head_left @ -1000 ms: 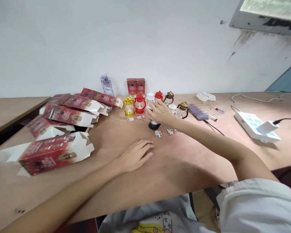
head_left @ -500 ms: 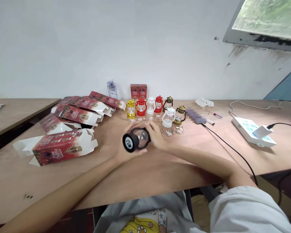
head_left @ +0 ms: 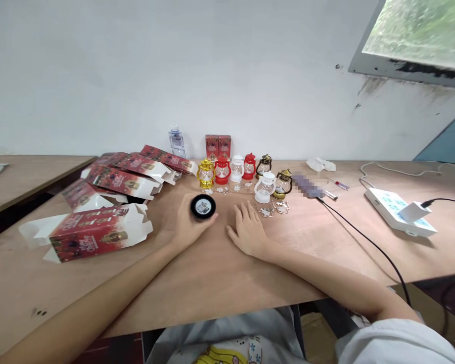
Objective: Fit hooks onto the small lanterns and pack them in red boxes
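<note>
My left hand (head_left: 188, 226) is closed round a small black toy lantern (head_left: 203, 207), held with its round base turned toward me. My right hand (head_left: 247, 231) lies flat and open on the wooden table (head_left: 220, 283), just right of the lantern and touching nothing else. Behind both hands stands a row of little lanterns: gold (head_left: 206, 173), red (head_left: 222, 170), white (head_left: 265, 186) and bronze (head_left: 283, 183). Small metal handle pieces (head_left: 267, 210) lie scattered in front of that row.
Red and white cartons (head_left: 98, 230) lie flat at the left, several stacked behind. Two upright red boxes (head_left: 218, 146) and a clear bottle (head_left: 176, 140) stand by the wall. A white power strip (head_left: 396, 211) with cables sits at the right; a screwdriver (head_left: 339, 183) and crumpled tissue (head_left: 320, 163) lie nearby.
My right hand fetched the black lantern from the row and passed it to my left hand. The left hand now holds it alone, base toward me; the right hand has dropped flat onto the table.
</note>
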`<state>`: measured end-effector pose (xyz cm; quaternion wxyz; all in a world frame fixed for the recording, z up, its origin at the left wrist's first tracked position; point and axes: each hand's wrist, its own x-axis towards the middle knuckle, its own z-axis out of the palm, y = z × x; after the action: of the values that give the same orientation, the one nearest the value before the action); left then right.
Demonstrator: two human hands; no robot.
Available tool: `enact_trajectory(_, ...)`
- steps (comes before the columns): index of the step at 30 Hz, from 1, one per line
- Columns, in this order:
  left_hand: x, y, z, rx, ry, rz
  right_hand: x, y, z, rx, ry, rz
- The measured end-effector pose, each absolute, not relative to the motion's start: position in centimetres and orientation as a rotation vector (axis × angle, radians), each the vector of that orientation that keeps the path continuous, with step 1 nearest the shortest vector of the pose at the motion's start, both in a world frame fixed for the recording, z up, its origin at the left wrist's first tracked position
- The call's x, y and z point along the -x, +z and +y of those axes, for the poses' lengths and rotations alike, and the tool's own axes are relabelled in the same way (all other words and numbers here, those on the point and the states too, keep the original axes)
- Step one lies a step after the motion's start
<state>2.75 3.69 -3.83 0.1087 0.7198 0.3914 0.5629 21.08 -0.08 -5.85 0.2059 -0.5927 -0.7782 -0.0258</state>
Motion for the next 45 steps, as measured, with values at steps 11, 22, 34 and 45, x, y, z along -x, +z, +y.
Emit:
enact_trajectory(11,-2.3,-3.9,4.6,-2.15,1.579,1.193,-21.3,-5.6,0.2,1.354,0.226,-2.453)
enact_trajectory(22,-1.3,-3.7,5.6,-2.235,1.525,1.297,-22.6,-5.0,0.7,1.324,0.078,-2.213)
enact_trajectory(34,-1.1,-3.9,5.8,-2.346,1.394,1.07,-23.0,-4.4,1.4,1.35,0.193,-2.224)
enact_trajectory(45,-1.0,-3.6,5.7,-2.375,1.324,1.079,-23.0,-4.7,1.6,1.24,0.243,-2.192)
